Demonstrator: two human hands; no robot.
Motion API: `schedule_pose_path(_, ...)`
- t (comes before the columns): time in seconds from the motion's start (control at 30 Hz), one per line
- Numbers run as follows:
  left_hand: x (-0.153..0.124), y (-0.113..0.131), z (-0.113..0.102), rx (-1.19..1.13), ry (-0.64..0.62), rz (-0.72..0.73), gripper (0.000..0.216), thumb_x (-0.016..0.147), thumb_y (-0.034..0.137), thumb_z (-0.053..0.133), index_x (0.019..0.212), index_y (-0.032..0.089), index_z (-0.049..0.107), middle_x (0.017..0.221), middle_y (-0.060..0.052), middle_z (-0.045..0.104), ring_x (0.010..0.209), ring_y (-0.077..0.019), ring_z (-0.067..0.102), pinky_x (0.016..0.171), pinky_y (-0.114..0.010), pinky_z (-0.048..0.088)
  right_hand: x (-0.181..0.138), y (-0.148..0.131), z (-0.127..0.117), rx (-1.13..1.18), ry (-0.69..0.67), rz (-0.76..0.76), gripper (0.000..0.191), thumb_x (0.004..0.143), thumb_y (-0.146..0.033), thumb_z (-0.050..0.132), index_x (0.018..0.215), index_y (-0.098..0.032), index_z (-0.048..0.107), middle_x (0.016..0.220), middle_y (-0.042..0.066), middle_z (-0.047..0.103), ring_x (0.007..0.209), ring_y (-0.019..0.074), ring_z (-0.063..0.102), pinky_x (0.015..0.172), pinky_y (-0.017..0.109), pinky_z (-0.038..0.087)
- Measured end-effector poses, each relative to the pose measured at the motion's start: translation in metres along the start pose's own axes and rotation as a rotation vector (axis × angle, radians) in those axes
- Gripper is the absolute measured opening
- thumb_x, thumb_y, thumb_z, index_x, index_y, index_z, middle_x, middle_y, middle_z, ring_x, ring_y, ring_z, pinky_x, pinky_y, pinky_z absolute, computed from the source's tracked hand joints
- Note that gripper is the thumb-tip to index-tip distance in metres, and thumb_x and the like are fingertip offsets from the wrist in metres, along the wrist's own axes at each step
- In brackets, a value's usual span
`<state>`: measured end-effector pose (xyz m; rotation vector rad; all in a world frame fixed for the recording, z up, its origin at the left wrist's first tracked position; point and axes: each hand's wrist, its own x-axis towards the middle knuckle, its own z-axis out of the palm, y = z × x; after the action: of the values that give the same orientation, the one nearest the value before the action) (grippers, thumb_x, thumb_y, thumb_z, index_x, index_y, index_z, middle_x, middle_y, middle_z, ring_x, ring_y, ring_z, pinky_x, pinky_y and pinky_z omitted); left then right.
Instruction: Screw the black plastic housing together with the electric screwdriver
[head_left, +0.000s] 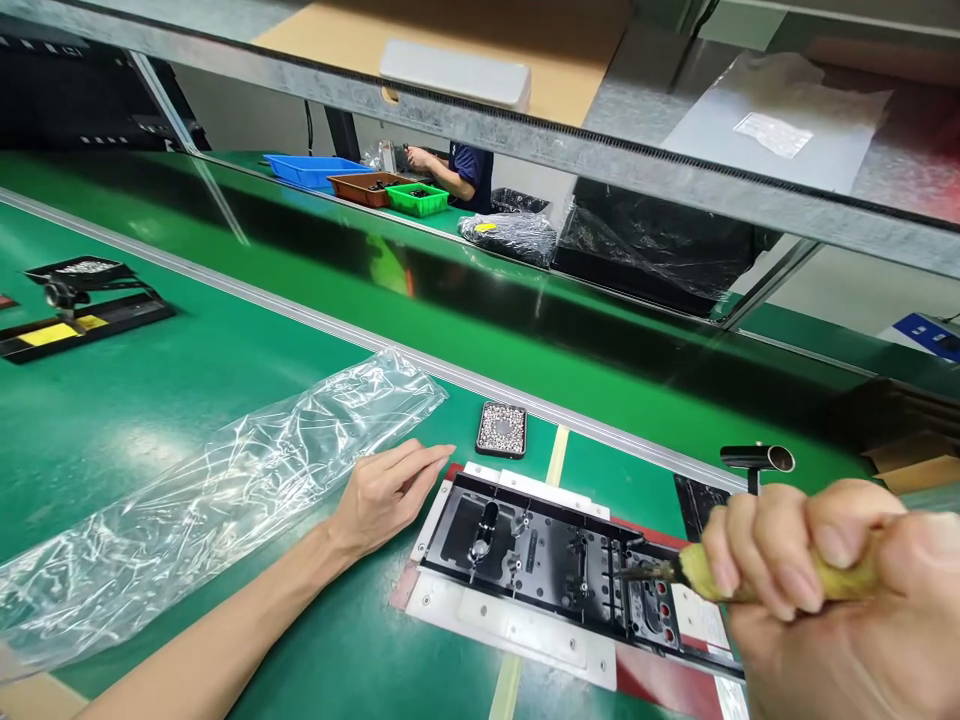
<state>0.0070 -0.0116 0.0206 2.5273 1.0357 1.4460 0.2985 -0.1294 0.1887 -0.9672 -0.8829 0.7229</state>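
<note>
A black fixture plate [555, 555] with small parts set in it lies on a white base on the green bench. My left hand [386, 492] rests flat on the bench, fingertips touching the plate's upper left corner, holding nothing. My right hand [817, 580] is closed around a yellow-handled tool [697, 572], whose dark tip touches the plate's right section. A small black tray of tiny screws [502, 429] sits just beyond the plate.
A crumpled clear plastic bag [217, 490] lies to the left. A black stand with yellow pads [75, 325] is at far left. Across the dark conveyor [525, 330], another person's hand works beside blue, brown and green bins [360, 185]. A black tube holder [757, 458] stands at right.
</note>
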Motion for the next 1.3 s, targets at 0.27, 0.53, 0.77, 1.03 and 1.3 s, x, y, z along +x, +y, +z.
schedule_pose_path(0.27, 0.0, -0.003, -0.002, 0.002, -0.002, 0.002, 0.024, 0.101, 0.007, 0.063, 0.121, 0.017, 0.072, 0.074, 0.003, 0.059, 0.061, -0.0086, 0.05, 0.056, -0.024, 0.039, -0.002, 0.021, 0.007, 0.046, -0.119, 0.105, 0.044, 0.099, -0.041, 0.059, 0.062, -0.022, 0.046, 0.044, -0.005, 0.036, 0.04, 0.0123, 0.032, 0.039, 0.026, 0.039)
schedule_pose_path(0.53, -0.001, -0.004, -0.002, 0.012, 0.004, -0.003, 0.024, 0.102, 0.009, 0.063, 0.123, 0.019, 0.071, 0.075, 0.003, 0.06, 0.058, -0.0087, 0.047, 0.054, -0.025, 0.038, -0.007, 0.027, 0.013, 0.043, -0.158, 0.112, 0.045, 0.1, -0.042, 0.059, 0.061, -0.022, 0.046, 0.045, -0.004, 0.035, 0.041, 0.0124, 0.032, 0.039, 0.025, 0.038)
schedule_pose_path(0.77, 0.001, -0.002, -0.004, 0.03, 0.002, -0.002, 0.022, 0.104, 0.013, 0.059, 0.121, 0.019, 0.072, 0.073, 0.003, 0.06, 0.058, -0.0087, 0.051, 0.053, -0.024, 0.039, -0.007, 0.027, 0.017, 0.035, -0.151, 0.128, 0.045, 0.099, -0.039, 0.058, 0.06, -0.021, 0.045, 0.044, -0.004, 0.034, 0.04, 0.0123, 0.032, 0.038, 0.024, 0.039)
schedule_pose_path(1.03, -0.001, -0.002, -0.004, 0.002, 0.003, -0.007, 0.026, 0.102, 0.008, 0.062, 0.124, 0.019, 0.071, 0.079, 0.002, 0.064, 0.063, -0.0086, 0.057, 0.056, -0.023, 0.042, -0.006, 0.03, 0.018, 0.014, -0.152, 0.121, 0.046, 0.1, -0.039, 0.056, 0.06, -0.021, 0.043, 0.044, -0.004, 0.034, 0.039, 0.0122, 0.033, 0.037, 0.023, 0.038)
schedule_pose_path(1.3, 0.002, -0.001, -0.005, 0.015, 0.017, 0.012, 0.025, 0.103, 0.01, 0.06, 0.124, 0.019, 0.071, 0.079, 0.002, 0.065, 0.062, -0.009, 0.059, 0.056, -0.023, 0.045, -0.006, 0.032, 0.015, 0.001, -0.147, 0.128, 0.047, 0.1, -0.04, 0.058, 0.06, -0.021, 0.043, 0.045, -0.004, 0.034, 0.04, 0.0121, 0.033, 0.037, 0.023, 0.038)
